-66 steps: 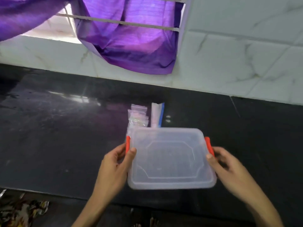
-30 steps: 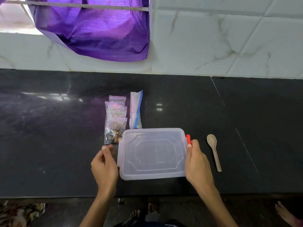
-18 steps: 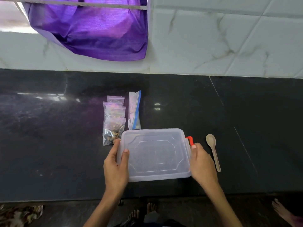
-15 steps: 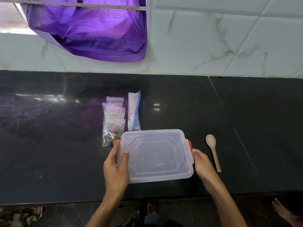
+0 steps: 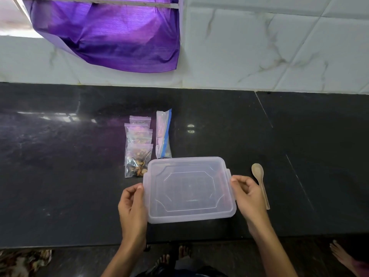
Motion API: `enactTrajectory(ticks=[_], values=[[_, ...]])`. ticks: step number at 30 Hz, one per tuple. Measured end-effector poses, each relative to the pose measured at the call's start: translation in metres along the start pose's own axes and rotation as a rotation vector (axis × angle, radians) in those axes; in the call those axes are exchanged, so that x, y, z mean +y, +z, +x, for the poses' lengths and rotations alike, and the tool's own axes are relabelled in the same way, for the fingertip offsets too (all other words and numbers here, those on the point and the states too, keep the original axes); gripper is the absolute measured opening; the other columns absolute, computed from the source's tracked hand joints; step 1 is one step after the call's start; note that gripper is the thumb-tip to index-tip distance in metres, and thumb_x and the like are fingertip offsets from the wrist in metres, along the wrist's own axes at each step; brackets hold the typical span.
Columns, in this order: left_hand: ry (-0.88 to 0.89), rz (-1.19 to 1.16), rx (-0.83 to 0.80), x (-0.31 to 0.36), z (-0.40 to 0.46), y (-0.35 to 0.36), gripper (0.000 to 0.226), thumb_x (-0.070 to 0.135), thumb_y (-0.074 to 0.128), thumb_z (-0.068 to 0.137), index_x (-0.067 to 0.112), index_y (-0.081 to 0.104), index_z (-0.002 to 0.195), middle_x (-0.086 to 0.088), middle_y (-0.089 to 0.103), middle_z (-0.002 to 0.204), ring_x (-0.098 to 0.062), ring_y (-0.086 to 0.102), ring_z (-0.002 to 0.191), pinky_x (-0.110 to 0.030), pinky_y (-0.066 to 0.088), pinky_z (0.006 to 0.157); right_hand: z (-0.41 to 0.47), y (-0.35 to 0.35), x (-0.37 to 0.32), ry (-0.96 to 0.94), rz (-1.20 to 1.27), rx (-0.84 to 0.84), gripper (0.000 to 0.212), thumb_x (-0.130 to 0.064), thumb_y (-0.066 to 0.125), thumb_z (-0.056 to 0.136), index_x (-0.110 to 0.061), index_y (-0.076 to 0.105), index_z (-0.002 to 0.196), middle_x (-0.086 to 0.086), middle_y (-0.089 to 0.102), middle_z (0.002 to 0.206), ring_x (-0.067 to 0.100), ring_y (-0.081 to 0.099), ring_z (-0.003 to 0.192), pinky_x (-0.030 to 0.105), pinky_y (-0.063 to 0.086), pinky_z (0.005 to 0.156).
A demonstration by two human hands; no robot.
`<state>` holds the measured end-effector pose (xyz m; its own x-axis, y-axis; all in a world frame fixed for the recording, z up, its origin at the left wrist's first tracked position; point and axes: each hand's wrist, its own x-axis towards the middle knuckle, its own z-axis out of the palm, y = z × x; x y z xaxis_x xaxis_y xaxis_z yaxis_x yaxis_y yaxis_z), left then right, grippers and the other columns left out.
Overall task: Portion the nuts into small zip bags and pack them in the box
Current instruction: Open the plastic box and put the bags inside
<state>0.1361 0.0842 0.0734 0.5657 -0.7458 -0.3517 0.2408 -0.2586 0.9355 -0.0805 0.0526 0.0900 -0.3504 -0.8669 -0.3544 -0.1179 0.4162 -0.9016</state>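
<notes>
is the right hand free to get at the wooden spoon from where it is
Probably not straight away: the right hand grips the box's right edge, so it must let go first. Otherwise the way looks open; the wooden spoon lies uncovered on the counter just beyond that hand.

- The surface [image 5: 60,176] in front of me is dark polished stone, with pale glints of light on its left part and a thin seam running across its right part.
- Behind it rises a wall of white marbled tiles [image 5: 269,47].
- A purple cloth [image 5: 111,37] hangs from a pale rod at the upper left and droops over the tiles.
- Below the near edge I see my own bare toes [image 5: 173,254] on the dark floor.
- Another bare foot [image 5: 339,254] shows at the lower right.
- A patterned rag [image 5: 22,260] lies on the floor at the lower left.
</notes>
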Motion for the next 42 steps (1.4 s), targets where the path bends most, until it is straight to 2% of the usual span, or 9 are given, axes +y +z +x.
enactTrajectory(ticks=[6,8,12,15,19,27,34,39,42], values=[[-0.062,0.024,-0.051,-0.004,0.004,-0.006,0.021,0.018,0.042,0.100,0.010,0.059,0.090,-0.009,0.062,0.078,-0.019,0.058,0.067,-0.032,0.049,0.058,0.002,-0.002,0.004,0.195,0.194,-0.082,0.025,-0.028,0.053,0.095,-0.005,0.063,0.089,0.001,0.068,0.067,0.017,0.065,0.068,0.034,0.054,0.072],[-0.107,-0.007,-0.088,-0.003,0.005,-0.007,0.025,0.021,0.043,0.101,0.006,0.060,0.089,-0.010,0.063,0.075,-0.020,0.061,0.064,-0.033,0.052,0.056,0.004,-0.006,0.004,0.258,0.263,-0.156,0.025,-0.025,0.052,0.096,-0.004,0.064,0.091,0.004,0.069,0.068,0.018,0.066,0.068,0.034,0.054,0.070],[-0.164,-0.092,-0.146,0.001,0.007,-0.011,0.027,0.020,0.042,0.100,0.004,0.063,0.093,-0.007,0.069,0.071,-0.014,0.067,0.058,-0.026,0.055,0.048,0.009,-0.013,0.004,0.320,0.353,-0.282,0.025,-0.020,0.050,0.097,0.001,0.060,0.108,0.007,0.069,0.075,0.017,0.067,0.068,0.030,0.056,0.066],[-0.165,-0.096,-0.167,0.002,0.007,-0.013,0.026,0.018,0.043,0.100,0.004,0.064,0.096,-0.006,0.071,0.071,-0.015,0.068,0.058,-0.026,0.056,0.048,0.010,-0.016,0.002,0.347,0.418,-0.345,0.032,-0.015,0.050,0.096,0.006,0.056,0.118,0.010,0.072,0.082,0.017,0.071,0.071,0.028,0.058,0.060],[-0.166,-0.113,-0.197,0.003,0.006,-0.014,0.025,0.016,0.043,0.100,0.004,0.064,0.096,-0.005,0.072,0.069,-0.015,0.069,0.059,-0.027,0.058,0.051,0.009,-0.018,-0.001,0.358,0.455,-0.389,0.033,-0.013,0.049,0.096,0.009,0.055,0.120,0.012,0.073,0.086,0.019,0.072,0.073,0.029,0.059,0.060],[-0.175,-0.123,-0.240,0.001,0.008,-0.017,0.024,0.017,0.045,0.099,0.000,0.063,0.102,-0.007,0.072,0.072,-0.017,0.070,0.062,-0.028,0.058,0.054,0.007,-0.019,-0.003,0.369,0.477,-0.408,0.029,-0.013,0.046,0.097,0.006,0.058,0.116,0.010,0.073,0.081,0.017,0.072,0.072,0.027,0.059,0.059],[-0.189,-0.161,-0.285,0.002,0.008,-0.018,0.024,0.016,0.044,0.098,0.001,0.062,0.099,-0.007,0.073,0.072,-0.016,0.070,0.062,-0.029,0.058,0.057,0.008,-0.020,-0.002,0.405,0.480,-0.386,0.029,-0.013,0.050,0.095,0.005,0.057,0.118,0.011,0.073,0.082,0.017,0.072,0.072,0.031,0.061,0.066],[-0.217,-0.185,-0.299,0.001,0.011,-0.020,0.031,0.017,0.045,0.098,-0.008,0.060,0.110,-0.013,0.072,0.082,-0.019,0.070,0.070,-0.030,0.059,0.063,0.007,-0.021,-0.003,0.397,0.486,-0.384,0.027,-0.013,0.049,0.096,0.006,0.059,0.112,0.009,0.072,0.076,0.015,0.070,0.066,0.032,0.059,0.070],[-0.248,-0.211,-0.316,0.000,0.014,-0.021,0.033,0.018,0.045,0.098,-0.006,0.060,0.114,-0.014,0.072,0.087,-0.020,0.071,0.074,-0.032,0.059,0.067,0.007,-0.021,-0.003,0.408,0.516,-0.388,0.024,-0.014,0.050,0.095,0.003,0.062,0.108,0.011,0.072,0.079,0.016,0.071,0.068,0.034,0.059,0.070]])
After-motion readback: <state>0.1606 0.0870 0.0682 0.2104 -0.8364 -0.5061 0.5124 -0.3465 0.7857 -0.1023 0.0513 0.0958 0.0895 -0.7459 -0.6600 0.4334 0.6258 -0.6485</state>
